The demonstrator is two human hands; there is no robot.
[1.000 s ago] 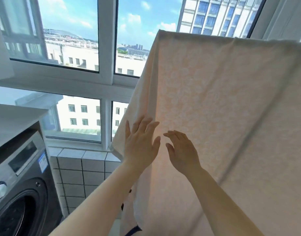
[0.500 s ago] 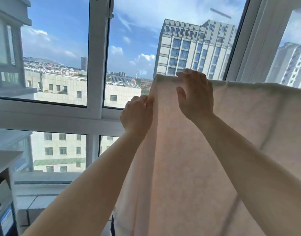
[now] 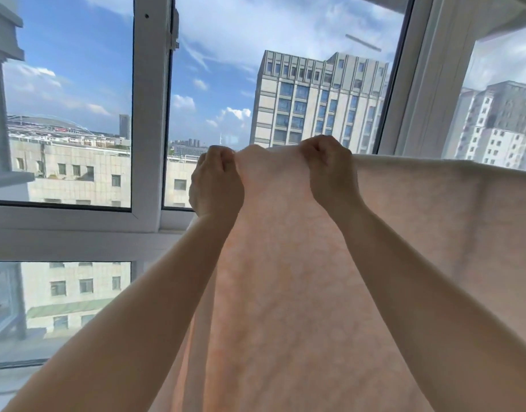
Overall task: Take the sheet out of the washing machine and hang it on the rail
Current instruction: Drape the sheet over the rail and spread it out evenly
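Both hands moved since 0.5 s ago: right hand, then laid flat over the top edge, is now fisted on it; left hand rose level with it. Each grips the sheet at its top fold, knuckles up, close together. Sheet hangs in front of the window, draped rightward; rail hidden under fabric. No containers, no readable writing.

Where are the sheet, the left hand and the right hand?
sheet (image 3: 285, 292), head view, middle of the hanging cloth.
left hand (image 3: 217, 185), head view, back of the hand.
right hand (image 3: 330, 173), head view, back of the hand.
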